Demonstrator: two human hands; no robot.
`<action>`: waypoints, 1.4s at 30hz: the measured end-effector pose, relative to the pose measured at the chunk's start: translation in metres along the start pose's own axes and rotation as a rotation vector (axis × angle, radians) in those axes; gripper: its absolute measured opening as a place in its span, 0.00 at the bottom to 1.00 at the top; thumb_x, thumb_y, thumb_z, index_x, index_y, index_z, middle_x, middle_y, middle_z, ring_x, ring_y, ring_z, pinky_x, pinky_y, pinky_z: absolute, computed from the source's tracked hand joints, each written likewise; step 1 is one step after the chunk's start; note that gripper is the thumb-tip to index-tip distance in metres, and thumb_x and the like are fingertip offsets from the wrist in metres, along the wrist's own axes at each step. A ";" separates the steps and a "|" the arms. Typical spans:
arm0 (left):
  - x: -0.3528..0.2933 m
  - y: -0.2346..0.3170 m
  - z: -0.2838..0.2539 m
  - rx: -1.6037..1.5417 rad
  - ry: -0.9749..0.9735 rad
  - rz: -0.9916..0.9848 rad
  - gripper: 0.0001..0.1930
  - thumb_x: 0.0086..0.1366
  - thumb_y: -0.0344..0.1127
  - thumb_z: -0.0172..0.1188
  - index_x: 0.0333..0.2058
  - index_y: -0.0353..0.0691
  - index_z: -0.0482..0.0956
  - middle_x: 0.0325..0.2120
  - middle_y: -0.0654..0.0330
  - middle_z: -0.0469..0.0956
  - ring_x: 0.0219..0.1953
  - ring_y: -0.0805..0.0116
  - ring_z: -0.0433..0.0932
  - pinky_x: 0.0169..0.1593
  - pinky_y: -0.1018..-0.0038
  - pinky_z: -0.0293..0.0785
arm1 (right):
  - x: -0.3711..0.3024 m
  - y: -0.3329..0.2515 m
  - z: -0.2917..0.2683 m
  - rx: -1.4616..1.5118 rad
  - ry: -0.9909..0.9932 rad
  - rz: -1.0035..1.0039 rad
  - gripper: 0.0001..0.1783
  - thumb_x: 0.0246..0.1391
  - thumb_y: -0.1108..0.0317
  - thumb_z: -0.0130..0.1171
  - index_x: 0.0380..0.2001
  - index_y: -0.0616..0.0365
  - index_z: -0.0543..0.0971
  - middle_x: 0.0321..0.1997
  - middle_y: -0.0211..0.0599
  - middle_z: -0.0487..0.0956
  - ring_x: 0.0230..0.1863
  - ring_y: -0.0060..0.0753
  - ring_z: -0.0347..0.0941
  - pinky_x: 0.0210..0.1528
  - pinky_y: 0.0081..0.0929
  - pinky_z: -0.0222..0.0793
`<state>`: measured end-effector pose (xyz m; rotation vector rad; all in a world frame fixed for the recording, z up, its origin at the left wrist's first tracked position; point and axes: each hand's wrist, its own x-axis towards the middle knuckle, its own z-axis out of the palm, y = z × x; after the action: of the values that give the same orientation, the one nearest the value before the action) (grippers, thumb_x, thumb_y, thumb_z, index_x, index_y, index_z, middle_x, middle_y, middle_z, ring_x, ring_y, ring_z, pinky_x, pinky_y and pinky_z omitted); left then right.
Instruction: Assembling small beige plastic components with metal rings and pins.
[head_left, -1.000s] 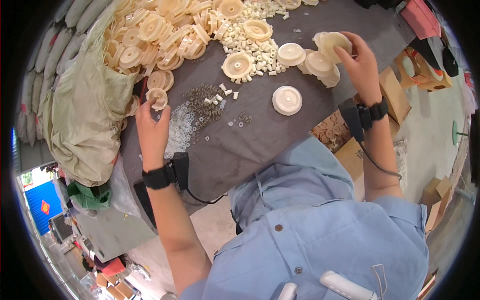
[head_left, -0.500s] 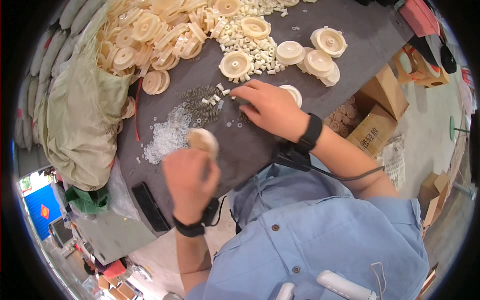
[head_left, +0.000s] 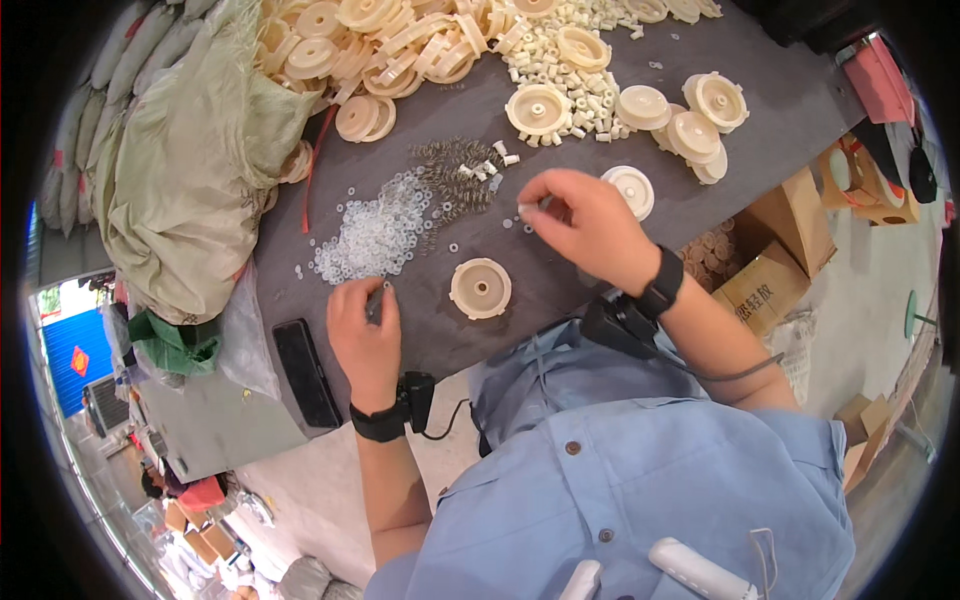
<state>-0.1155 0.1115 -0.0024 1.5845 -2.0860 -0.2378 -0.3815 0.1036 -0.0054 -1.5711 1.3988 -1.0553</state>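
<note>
A cream plastic wheel (head_left: 480, 288) with a hole in its hub lies flat on the dark table, between my hands and touched by neither. My left hand (head_left: 364, 335) is at the near edge of a heap of translucent washers (head_left: 372, 238), thumb and forefinger tips brought together; whatever they pinch is too small to make out. Over the table to the right of the wheel, my right hand (head_left: 592, 228) has its fingers curled and thumb against forefinger; its grip is hidden. Between the hands and farther back lie dark coil springs (head_left: 455, 170) and a few white tubes (head_left: 500, 152).
A whiter wheel (head_left: 630, 192) lies beside my right hand. Cream wheels (head_left: 400, 40) and short white tubes (head_left: 565, 95) are heaped at the back, more wheels (head_left: 693, 135) at right. A black phone (head_left: 305, 372) and a pale sack (head_left: 190, 190) are left; an open carton (head_left: 775, 280) stands right.
The cream wheel held by my left hand now lies on the table. That hand has moved to the washers. My right hand has drawn back from the white tubes, and the view has shifted.
</note>
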 end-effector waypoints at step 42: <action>0.025 0.028 0.025 0.014 -0.168 -0.091 0.08 0.48 0.23 0.56 0.30 0.35 0.73 0.26 0.56 0.73 0.25 0.62 0.73 0.34 0.69 0.68 | -0.045 0.010 0.013 0.950 -0.229 0.443 0.09 0.54 0.69 0.55 0.36 0.62 0.74 0.26 0.29 0.75 0.25 0.16 0.71 0.28 0.15 0.68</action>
<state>-0.1564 0.0926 -0.0042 1.7231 -2.1452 -0.4018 -0.3755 0.1478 -0.0230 -0.6223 0.8121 -0.9940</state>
